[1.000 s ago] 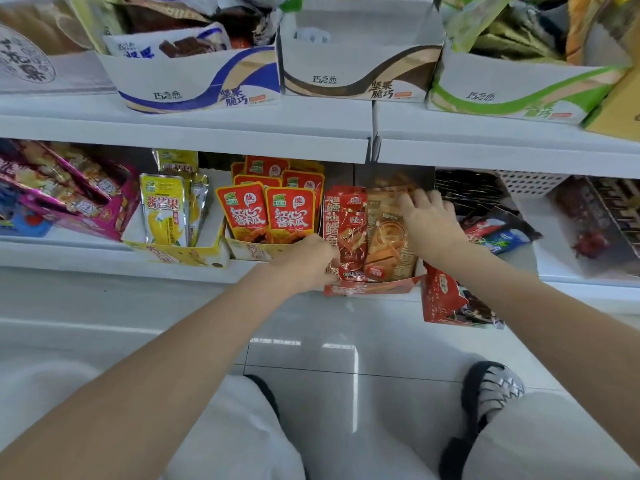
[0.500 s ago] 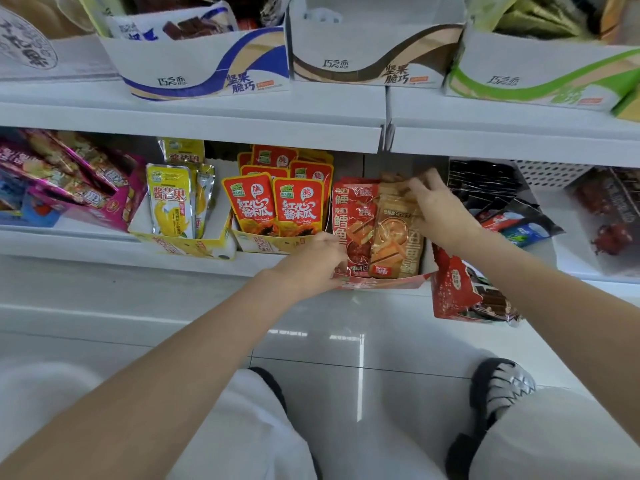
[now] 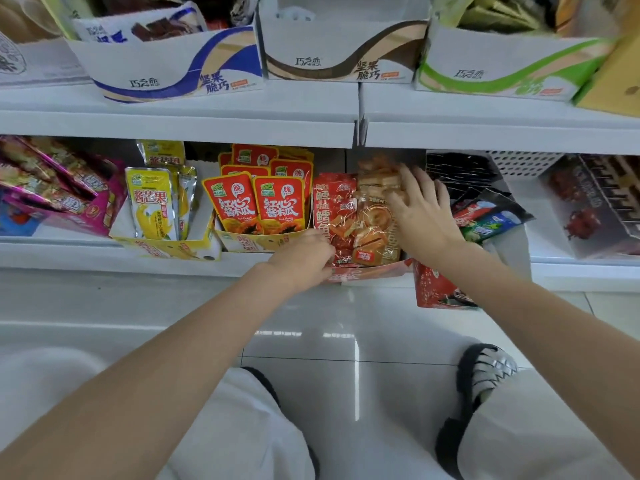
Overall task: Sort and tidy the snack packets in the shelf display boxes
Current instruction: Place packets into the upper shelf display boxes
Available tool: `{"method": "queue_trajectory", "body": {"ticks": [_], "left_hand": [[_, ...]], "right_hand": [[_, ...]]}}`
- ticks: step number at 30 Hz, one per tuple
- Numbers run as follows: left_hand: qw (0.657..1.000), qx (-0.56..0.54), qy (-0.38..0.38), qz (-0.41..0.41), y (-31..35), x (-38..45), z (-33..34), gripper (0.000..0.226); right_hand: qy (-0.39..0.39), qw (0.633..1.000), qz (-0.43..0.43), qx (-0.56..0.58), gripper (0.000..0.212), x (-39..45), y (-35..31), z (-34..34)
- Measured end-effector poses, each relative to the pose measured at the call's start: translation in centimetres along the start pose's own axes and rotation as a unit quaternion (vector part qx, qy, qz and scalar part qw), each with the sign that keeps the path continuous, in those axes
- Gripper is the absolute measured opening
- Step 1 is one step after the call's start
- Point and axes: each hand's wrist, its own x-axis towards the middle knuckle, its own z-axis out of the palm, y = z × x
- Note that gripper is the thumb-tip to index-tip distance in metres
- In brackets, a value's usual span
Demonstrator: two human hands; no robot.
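tan packets (image 3: 372, 223) upright, long axis vert.

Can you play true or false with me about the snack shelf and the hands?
1. The right hand lies with spread fingers on the tan packets. True.
2. The left hand is at the front of the red display box. True.
3. The yellow mango packets stand to the right of the red papaya packets. False: they stand to the left.
4. The brown-striped box on the upper shelf is packed full of packets. False: no packets show in it.
5. The person is barefoot. False: a sandal is on one foot.
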Motion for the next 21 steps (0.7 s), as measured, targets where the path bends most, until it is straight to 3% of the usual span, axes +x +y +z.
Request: {"method": "queue_trajectory", "body": {"ticks": [3, 6, 10, 12, 14, 17, 19, 21], "left_hand": [[1.0, -0.01, 0.024, -0.009, 1.3, 0.4, -1.0, 0.029], [0.998, -0.025, 0.054, 0.001, 3.6, 0.6, -2.1, 0.032], [0.996, -0.053, 0.063, 0.043, 7.5, 0.5, -2.9, 0.047], [0.992, -0.086, 0.055, 0.074, 9.2, 0.6, -3.1, 0.058], [0.989, -0.097, 0.041, 0.105, 10.5, 0.9, -3.0, 0.064], [0.991, -0.024, 0.01, 0.131, 11.3, 1.4, -2.3, 0.058], [0.991, 0.001, 0.011, 0.131, 11.3, 1.6, -2.0, 0.052], [0.991, -0.012, 0.027, 0.133, 11.0, 1.7, -2.1, 0.046]], "right_hand": [[0.066, 0.997, -0.013, 0.028, 0.044, -4.1, 2.5, -0.5], [0.116, 0.991, 0.009, 0.062, 0.051, -6.7, 6.5, -1.8], [0.093, 0.977, 0.098, 0.167, 0.044, -8.5, 10.7, -3.7], [0.089, 0.974, 0.078, 0.193, 0.028, -9.3, 11.5, -3.9], [0.049, 0.977, 0.044, 0.203, 0.022, -9.8, 11.4, -3.6], [-0.119, 0.971, 0.014, 0.208, 0.058, -9.3, 9.5, -1.9], [-0.16, 0.966, 0.035, 0.199, 0.076, -8.4, 7.9, -0.5], [-0.169, 0.967, 0.072, 0.178, 0.079, -7.7, 6.8, 0.8]]}}
